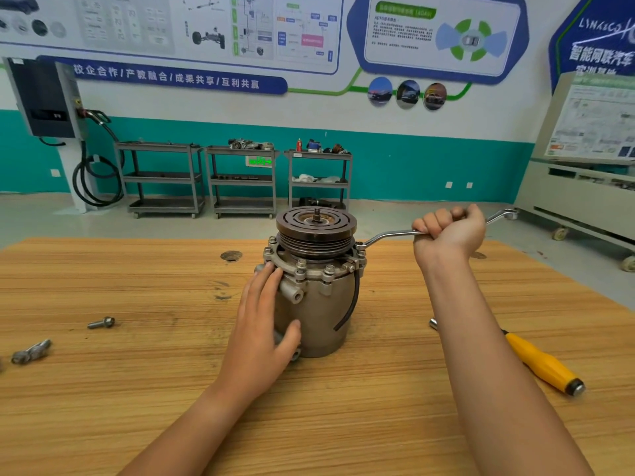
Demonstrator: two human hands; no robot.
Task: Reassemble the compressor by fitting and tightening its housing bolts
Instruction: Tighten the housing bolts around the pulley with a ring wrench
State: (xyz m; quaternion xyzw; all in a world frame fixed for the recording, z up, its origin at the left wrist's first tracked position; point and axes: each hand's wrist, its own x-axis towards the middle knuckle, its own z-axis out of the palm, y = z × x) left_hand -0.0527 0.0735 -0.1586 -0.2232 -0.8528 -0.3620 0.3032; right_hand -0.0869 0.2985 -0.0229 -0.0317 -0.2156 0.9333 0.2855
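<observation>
Wooden bench (pixel 103 269) bears the upright compressor (pixel 323 304), left hand (pixel 261 321) spread against its side, right hand (pixel 450 231) fisted round the wrench (pixel 388 235).

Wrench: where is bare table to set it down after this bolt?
Bare table on the near side of the compressor, between the forearms, and left of it up to the loose bolt. Crowded: yellow-handled tool beside the right forearm, metal fittings at the left edge.

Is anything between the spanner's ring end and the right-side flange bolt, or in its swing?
Nothing visible does. The silver offset ring spanner gripped by the right hand appears seated at the grey bolted flange's right edge, beside the grooved brown pulley; the black hose hangs below.
</observation>
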